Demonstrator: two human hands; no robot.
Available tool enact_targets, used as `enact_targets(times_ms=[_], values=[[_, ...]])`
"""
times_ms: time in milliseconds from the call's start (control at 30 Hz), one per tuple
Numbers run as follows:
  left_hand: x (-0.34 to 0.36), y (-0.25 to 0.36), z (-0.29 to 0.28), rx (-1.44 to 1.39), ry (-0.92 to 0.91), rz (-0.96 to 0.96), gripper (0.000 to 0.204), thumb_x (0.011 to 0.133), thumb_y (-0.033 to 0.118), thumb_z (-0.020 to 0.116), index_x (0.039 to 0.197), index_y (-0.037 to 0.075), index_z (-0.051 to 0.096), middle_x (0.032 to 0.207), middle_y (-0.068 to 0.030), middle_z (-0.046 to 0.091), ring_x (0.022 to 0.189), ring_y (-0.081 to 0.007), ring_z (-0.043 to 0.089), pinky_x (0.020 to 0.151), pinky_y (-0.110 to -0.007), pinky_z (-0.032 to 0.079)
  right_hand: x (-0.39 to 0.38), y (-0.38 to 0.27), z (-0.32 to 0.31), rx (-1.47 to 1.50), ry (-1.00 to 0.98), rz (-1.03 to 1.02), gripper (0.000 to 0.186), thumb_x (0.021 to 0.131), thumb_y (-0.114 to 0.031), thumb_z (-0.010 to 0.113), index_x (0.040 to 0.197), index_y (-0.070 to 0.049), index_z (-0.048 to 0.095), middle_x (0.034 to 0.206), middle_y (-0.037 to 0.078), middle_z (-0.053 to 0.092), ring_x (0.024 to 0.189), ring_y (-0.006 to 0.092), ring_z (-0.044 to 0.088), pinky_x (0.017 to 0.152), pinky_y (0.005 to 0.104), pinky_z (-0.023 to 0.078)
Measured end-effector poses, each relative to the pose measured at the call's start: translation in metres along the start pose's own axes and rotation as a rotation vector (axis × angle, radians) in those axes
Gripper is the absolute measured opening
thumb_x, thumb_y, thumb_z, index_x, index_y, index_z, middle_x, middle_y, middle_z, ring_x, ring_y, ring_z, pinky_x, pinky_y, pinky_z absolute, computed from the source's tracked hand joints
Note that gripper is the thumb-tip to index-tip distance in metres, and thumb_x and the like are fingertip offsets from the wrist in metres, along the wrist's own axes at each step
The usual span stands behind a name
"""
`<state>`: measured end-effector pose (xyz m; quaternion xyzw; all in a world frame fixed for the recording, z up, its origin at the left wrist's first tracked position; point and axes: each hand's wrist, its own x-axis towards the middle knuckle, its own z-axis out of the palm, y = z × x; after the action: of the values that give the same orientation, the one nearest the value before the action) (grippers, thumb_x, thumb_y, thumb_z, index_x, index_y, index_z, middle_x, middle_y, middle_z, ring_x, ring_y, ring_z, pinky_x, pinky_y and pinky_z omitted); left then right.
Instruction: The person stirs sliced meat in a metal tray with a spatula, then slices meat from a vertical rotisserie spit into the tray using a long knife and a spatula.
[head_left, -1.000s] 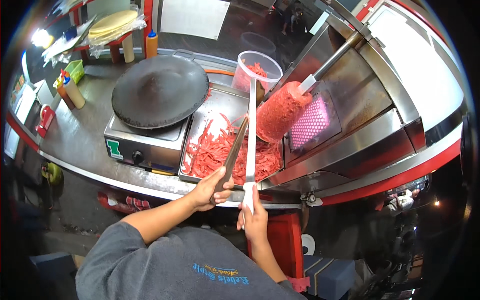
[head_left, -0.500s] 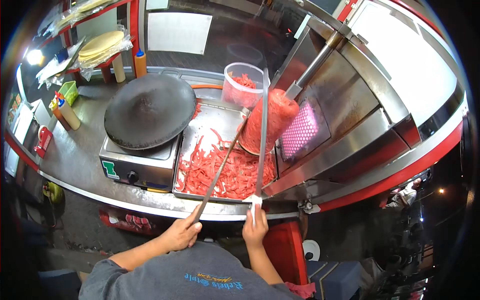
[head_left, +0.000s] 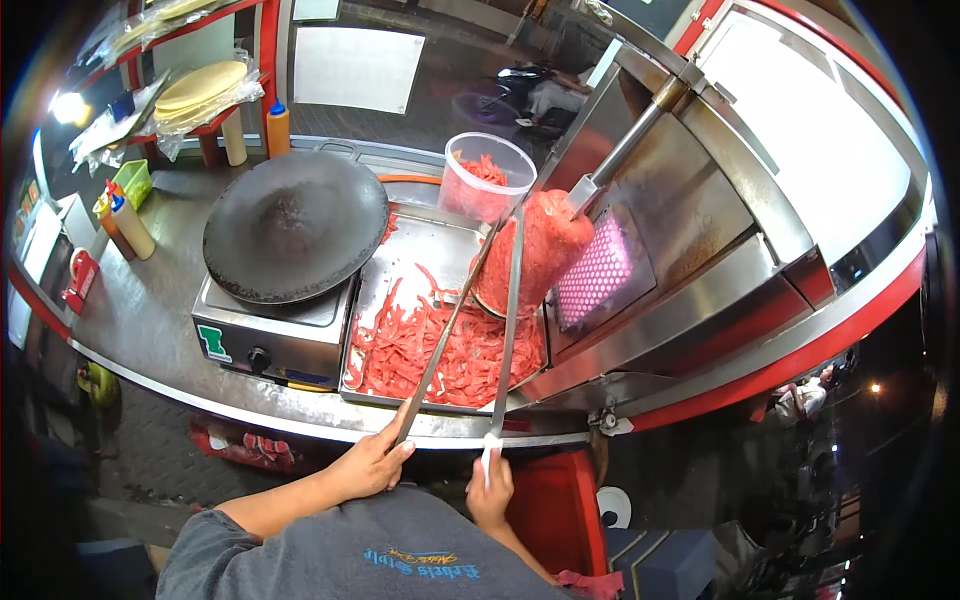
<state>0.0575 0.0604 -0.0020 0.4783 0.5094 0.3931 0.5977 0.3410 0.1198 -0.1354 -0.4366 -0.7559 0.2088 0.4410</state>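
My left hand point(head_left: 372, 462) is closed on a long, narrow metal tool point(head_left: 441, 352) angled up and right over the tray. In my right hand point(head_left: 489, 482) is a long knife point(head_left: 508, 335) by its white handle. Both tools reach toward a red cone of meat point(head_left: 540, 240) on a tilted metal spit point(head_left: 635, 135), their far ends close together; whether they touch is unclear. Red meat strips point(head_left: 450, 360) lie spread in the steel tray point(head_left: 420, 240) beneath. The glowing pink burner grid point(head_left: 593, 270) is right of the cone.
A black round griddle point(head_left: 295, 225) sits on a burner left of the tray. Behind are a tub point(head_left: 470, 188) of red strips, sauce bottles point(head_left: 140, 230) and a shelf of flatbreads point(head_left: 200, 90). The rotisserie housing point(head_left: 690, 330) bounds the right. Outside, a person point(head_left: 555, 100) rides a motorcycle.
My right hand and knife have moved down toward me and a little left, the blade tip now lower on the cone. A motorcycle with a rider has appeared outside.
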Motion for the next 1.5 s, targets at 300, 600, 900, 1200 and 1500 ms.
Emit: enact_targets(times_ms=[300, 600, 900, 1200, 1500], values=[[0.02, -0.01, 0.005, 0.074, 0.069, 0.051, 0.076, 0.116, 0.029, 0.045, 0.174, 0.017, -0.003, 0.068, -0.0073, 0.056, 0.056, -0.0179, 0.058, 0.058, -0.035, 0.053, 0.097, -0.048, 0.004, -0.049, 0.009, -0.129, 0.049, 0.101, 0.0, 0.069, 0.149, 0.001, 0.06, 0.1, 0.023, 0.066, 0.085, 0.0384, 0.066, 0.079, 0.042, 0.055], [0.046, -0.003, 0.006, -0.095, 0.032, 0.076, 0.073, 0.118, 0.029, 0.042, 0.174, 0.019, -0.003, 0.075, -0.0038, 0.051, 0.055, -0.0143, 0.054, 0.053, -0.032, 0.05, 0.024, -0.026, -0.026, -0.124, -0.058, -0.08, 0.05, 0.099, -0.001, 0.07, 0.149, 0.001, 0.06, 0.101, 0.025, 0.069, 0.086, 0.0386, 0.069, 0.079, 0.0425, 0.057], [0.075, -0.009, 0.003, -0.56, -0.039, 0.15, 0.059, 0.119, 0.04, 0.038, 0.169, 0.022, 0.015, 0.088, -0.0028, 0.043, 0.058, -0.0096, 0.046, 0.053, -0.027, 0.047, 0.015, -0.057, -0.026, 0.078, -0.173, 0.115, 0.052, 0.101, -0.003, 0.068, 0.152, -0.002, 0.059, 0.095, 0.021, 0.068, 0.081, 0.0338, 0.068, 0.076, 0.0414, 0.056], [0.0, -0.032, 0.004, -0.18, 0.009, 0.011, 0.069, 0.117, 0.021, 0.037, 0.175, 0.02, -0.001, 0.079, -0.0019, 0.046, 0.056, -0.0113, 0.048, 0.054, -0.029, 0.047, 0.107, -0.061, -0.002, 0.191, 0.047, 0.006, 0.051, 0.098, 0.005, 0.07, 0.148, 0.001, 0.061, 0.102, 0.022, 0.069, 0.087, 0.0343, 0.068, 0.078, 0.0396, 0.056], [-0.009, -0.027, 0.001, 0.028, -0.041, -0.044, 0.075, 0.118, 0.029, 0.043, 0.173, 0.013, -0.006, 0.07, -0.0052, 0.053, 0.06, -0.0157, 0.054, 0.06, -0.034, 0.049, 0.043, -0.014, -0.008, 0.004, 0.096, -0.173, 0.046, 0.098, 0.003, 0.071, 0.144, 0.001, 0.064, 0.1, 0.024, 0.067, 0.085, 0.0364, 0.068, 0.076, 0.0431, 0.057]])
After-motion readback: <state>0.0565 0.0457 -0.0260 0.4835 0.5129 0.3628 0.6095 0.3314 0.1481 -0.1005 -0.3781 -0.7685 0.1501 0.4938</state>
